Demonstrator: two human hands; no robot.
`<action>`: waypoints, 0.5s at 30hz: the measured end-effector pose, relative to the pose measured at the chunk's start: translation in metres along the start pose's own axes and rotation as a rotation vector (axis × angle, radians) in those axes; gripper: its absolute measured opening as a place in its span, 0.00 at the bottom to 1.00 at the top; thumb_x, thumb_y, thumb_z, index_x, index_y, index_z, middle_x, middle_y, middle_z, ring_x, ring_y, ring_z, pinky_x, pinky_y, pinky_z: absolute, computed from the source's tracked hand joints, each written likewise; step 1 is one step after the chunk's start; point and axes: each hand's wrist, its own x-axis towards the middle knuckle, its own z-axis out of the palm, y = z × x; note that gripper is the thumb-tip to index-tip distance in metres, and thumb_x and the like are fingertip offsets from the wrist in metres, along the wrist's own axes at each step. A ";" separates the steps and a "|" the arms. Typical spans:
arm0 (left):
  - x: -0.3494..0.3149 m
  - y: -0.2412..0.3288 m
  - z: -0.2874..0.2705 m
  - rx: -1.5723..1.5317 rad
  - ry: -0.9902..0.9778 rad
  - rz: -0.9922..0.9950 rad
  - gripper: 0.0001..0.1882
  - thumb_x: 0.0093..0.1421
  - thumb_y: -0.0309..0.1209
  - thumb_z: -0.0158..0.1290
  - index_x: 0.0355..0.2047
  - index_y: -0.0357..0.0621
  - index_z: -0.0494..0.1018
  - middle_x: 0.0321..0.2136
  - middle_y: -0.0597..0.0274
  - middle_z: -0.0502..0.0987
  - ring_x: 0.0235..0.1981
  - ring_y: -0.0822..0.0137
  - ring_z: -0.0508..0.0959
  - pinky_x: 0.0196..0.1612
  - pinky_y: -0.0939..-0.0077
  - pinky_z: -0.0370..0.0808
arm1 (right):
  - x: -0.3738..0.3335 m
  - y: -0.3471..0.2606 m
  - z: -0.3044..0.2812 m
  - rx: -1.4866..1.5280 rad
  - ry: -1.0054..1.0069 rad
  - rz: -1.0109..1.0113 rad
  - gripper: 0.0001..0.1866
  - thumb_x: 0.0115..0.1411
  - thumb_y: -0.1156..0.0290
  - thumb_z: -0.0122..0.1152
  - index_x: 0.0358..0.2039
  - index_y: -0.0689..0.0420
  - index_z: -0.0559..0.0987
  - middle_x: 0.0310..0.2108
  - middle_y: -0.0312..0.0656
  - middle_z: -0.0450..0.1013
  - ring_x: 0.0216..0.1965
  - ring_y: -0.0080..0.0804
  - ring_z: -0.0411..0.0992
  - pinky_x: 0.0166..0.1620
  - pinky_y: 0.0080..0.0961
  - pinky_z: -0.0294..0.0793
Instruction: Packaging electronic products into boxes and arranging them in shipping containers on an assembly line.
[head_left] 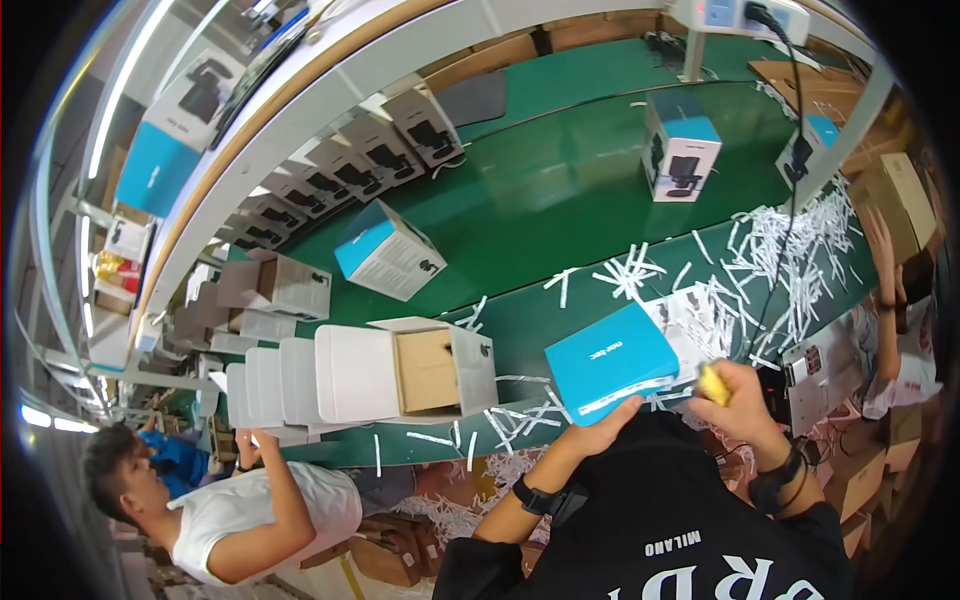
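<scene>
Blue box (612, 362) just left of yellow tool (712, 386); longer edges left-right | left hand (603, 428) nearer, touching near side; closure unclear | right hand (738, 402) wrapped round tool

Blue-topped box (612, 362) sits skewed at the green bench's (530, 340) near edge, blue face up, white showing along one edge. Small yellow tool (713, 388), partly hidden, is just right of it.

The blue box (612, 360) I hold is smooth card with a faint sheen; the yellow tool (712, 385) in my right grip (737, 402) looks plastic. The paper strips (808, 250) are matt, the bench (550, 165) smooth and glossy, my shirt (650, 500) dull cloth, the brown insert (426, 368) plain matt cardboard.
</scene>
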 end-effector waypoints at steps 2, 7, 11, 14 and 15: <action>0.003 0.001 0.004 0.000 0.024 0.000 0.10 0.68 0.28 0.55 0.48 0.38 0.76 0.42 0.62 0.79 0.45 0.69 0.77 0.47 0.71 0.75 | 0.016 -0.013 0.023 -0.388 0.211 -0.509 0.12 0.50 0.72 0.73 0.30 0.59 0.77 0.23 0.37 0.76 0.22 0.23 0.76 0.25 0.23 0.72; -0.002 -0.012 -0.004 0.086 -0.039 0.064 0.15 0.66 0.26 0.56 0.52 0.38 0.74 0.46 0.60 0.79 0.46 0.67 0.77 0.48 0.69 0.75 | 0.033 -0.030 0.046 -0.637 0.173 -0.652 0.13 0.48 0.72 0.74 0.31 0.60 0.77 0.25 0.41 0.78 0.25 0.31 0.79 0.29 0.26 0.75; -0.003 -0.003 -0.002 0.149 -0.051 0.027 0.14 0.64 0.26 0.58 0.51 0.37 0.75 0.46 0.60 0.79 0.45 0.67 0.77 0.47 0.69 0.76 | 0.020 -0.031 0.020 -0.289 -0.098 -0.509 0.14 0.47 0.71 0.76 0.30 0.59 0.78 0.24 0.42 0.78 0.23 0.38 0.78 0.27 0.29 0.75; 0.006 0.008 -0.006 0.278 -0.026 0.033 0.14 0.64 0.25 0.59 0.50 0.37 0.76 0.45 0.60 0.79 0.45 0.67 0.77 0.47 0.69 0.76 | 0.017 -0.020 -0.019 0.241 -0.339 -0.278 0.16 0.45 0.69 0.78 0.29 0.58 0.77 0.24 0.42 0.77 0.23 0.43 0.77 0.27 0.31 0.74; 0.004 0.006 -0.005 0.242 -0.017 0.029 0.12 0.64 0.25 0.58 0.48 0.38 0.76 0.43 0.61 0.79 0.43 0.67 0.77 0.45 0.69 0.76 | 0.019 -0.018 -0.036 -0.144 -0.334 -0.344 0.17 0.44 0.68 0.79 0.29 0.57 0.77 0.23 0.42 0.77 0.22 0.43 0.77 0.27 0.31 0.74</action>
